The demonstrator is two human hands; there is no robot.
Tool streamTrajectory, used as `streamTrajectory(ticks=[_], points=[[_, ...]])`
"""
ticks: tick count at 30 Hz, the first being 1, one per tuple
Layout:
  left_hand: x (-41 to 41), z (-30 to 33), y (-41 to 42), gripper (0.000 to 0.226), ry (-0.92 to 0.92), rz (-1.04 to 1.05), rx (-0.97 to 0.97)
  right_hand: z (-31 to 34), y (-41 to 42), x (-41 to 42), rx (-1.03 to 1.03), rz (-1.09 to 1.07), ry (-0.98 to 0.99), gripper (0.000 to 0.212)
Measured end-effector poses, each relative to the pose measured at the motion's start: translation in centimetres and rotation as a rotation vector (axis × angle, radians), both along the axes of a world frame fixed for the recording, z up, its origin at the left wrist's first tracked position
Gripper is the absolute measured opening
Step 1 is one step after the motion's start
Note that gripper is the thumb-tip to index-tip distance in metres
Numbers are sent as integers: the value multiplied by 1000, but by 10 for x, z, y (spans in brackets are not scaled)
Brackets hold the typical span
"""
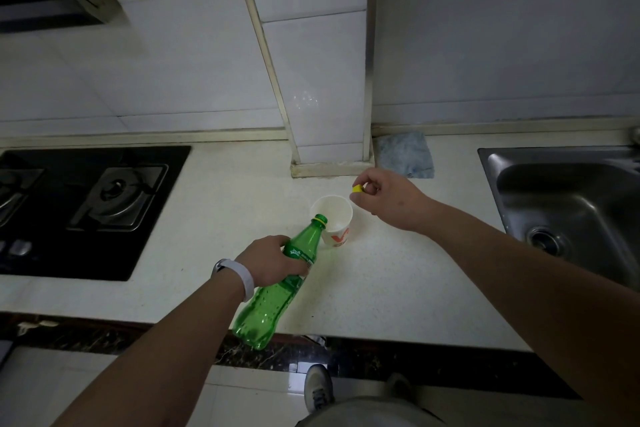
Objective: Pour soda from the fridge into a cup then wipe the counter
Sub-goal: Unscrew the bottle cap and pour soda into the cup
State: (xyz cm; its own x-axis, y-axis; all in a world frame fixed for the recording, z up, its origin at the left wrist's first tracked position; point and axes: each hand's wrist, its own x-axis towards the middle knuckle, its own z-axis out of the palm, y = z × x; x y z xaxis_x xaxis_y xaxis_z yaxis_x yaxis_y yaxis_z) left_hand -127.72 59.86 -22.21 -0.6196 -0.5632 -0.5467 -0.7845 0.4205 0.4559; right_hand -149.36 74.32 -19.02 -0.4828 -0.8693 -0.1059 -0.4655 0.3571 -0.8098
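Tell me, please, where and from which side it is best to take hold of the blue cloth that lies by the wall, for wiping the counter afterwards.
Take the blue cloth at its near edge, coming from the front. It lies flat on the counter, its back edge at the wall and its left side against the tiled pillar, so only the front and the sink side are free to pinch.

Open worktop in front, hemmed in behind and at both sides.

We saw bare worktop [398, 274] right of the cup [333, 224]; the tiled column [329, 87] stood just behind it, the stove [86, 204] lay left, the sink [568, 204] right, and a blue cloth [405, 154] filled the corner.
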Motion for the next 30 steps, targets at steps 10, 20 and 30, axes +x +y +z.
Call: streamTrajectory(ticks=[10, 20, 30], points=[[-4, 2, -4, 55, -15, -14, -11, 2, 1, -5, 3, 2, -23, 12], [-5, 4, -5, 57, -24, -15, 3, 0, 1, -7, -7, 4, -38, 9], [-6, 5, -7, 62, -24, -7, 11, -1, 3, -10, 12, 4, -24, 9]])
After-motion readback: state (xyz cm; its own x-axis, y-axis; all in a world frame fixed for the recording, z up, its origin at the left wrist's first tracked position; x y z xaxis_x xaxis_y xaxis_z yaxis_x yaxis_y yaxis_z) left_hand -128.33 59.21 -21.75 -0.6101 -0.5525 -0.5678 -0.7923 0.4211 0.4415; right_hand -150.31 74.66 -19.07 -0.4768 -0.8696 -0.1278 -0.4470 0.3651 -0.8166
